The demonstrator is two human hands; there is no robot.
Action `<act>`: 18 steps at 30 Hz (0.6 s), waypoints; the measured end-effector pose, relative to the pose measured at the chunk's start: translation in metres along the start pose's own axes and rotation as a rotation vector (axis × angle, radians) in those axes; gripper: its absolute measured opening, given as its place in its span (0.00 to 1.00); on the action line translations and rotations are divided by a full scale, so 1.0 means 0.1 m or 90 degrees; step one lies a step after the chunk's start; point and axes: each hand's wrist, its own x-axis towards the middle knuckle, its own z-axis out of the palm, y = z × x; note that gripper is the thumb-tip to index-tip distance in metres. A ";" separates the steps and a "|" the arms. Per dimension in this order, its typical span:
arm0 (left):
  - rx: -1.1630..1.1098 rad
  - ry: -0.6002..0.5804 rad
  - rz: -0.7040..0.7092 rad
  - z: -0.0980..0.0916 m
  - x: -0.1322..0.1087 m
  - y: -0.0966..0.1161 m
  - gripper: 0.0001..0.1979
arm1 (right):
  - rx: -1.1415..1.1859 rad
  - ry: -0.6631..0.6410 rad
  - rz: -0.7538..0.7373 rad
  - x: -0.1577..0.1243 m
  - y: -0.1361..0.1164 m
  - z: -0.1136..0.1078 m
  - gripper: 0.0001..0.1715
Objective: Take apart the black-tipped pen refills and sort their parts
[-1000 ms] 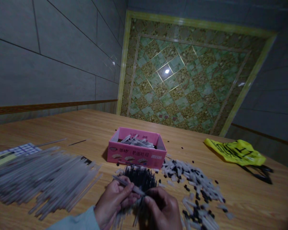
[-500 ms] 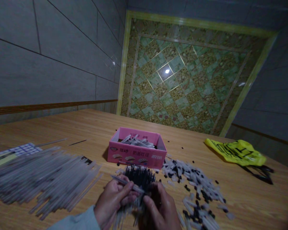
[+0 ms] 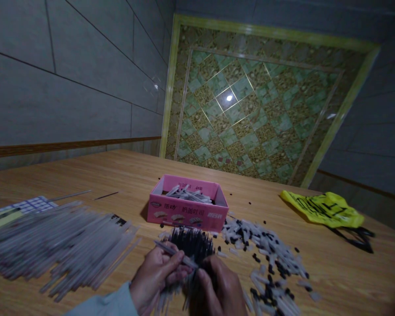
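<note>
A slim, greyish, pen-like tube lies slantwise between my hands, its tapered end pointing up and left. My left hand is closed round it, with the thumb on top. My right hand is closed at the tube's lower right end; its fingertips are partly hidden and dark. Just behind and under the hands is a dense bundle of thin black rods with pale near ends. A pink box holding several pale, slim pieces stands beyond the bundle.
Long clear tubes cover the table's left side, near a checked sheet. Small clear sleeves and black stoppers are scattered to the right. Farther right lies a yellow bag with black straps. A tiled wall rises at the left.
My right hand has shifted slightly, its fingers curling lower and closer to the tube's end. The tube's tapered end has moved a little to the right. The other things stay in place.
</note>
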 end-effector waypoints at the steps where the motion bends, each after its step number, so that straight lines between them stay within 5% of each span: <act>1: 0.002 -0.003 -0.001 0.01 -0.01 0.01 0.19 | 0.004 -0.004 0.007 0.00 0.00 0.00 0.17; 4: 0.005 -0.005 0.003 0.02 -0.01 0.01 0.18 | 0.005 -0.023 0.040 0.00 -0.01 0.00 0.22; 9: 0.010 0.011 -0.010 0.00 0.02 0.00 0.19 | 0.010 -0.010 0.011 0.00 -0.01 -0.01 0.13; 13: 0.006 -0.022 -0.010 0.01 0.02 -0.01 0.19 | 0.019 -0.057 0.046 0.00 0.00 -0.02 0.21; 18: 0.016 -0.012 -0.003 -0.01 0.02 -0.01 0.19 | 0.020 -0.023 0.043 0.00 -0.01 -0.05 0.16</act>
